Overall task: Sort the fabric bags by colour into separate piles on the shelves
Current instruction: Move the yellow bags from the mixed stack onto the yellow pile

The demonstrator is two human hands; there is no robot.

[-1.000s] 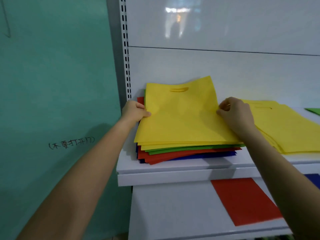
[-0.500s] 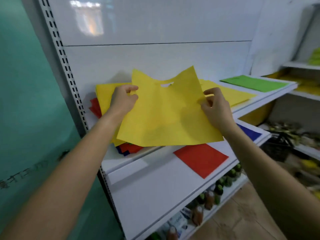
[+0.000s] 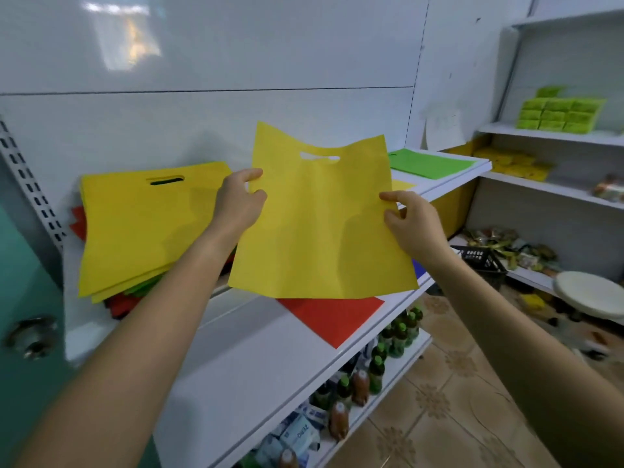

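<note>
Pinching the yellow bag (image 3: 320, 228) taut: left hand (image 3: 238, 204); right hand (image 3: 410, 222).

Left forearm (image 3: 162, 315): bare, reaching from the lower left of the frame up to centre.
Left hand (image 3: 238, 201): thumb and fingers pinch the left edge of a yellow fabric bag (image 3: 320, 231).
Right forearm (image 3: 499, 315): bare, reaching in from the lower right.
Right hand (image 3: 410, 221): curled fingers pinch the bag's right edge.

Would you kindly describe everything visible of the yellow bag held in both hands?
The yellow bag is flat, thin, matte fabric with a cut-out slot handle near its top. It is held upright, slightly rippled, before the shelves; the left hand pinches its left edge, the right hand its right.
</note>
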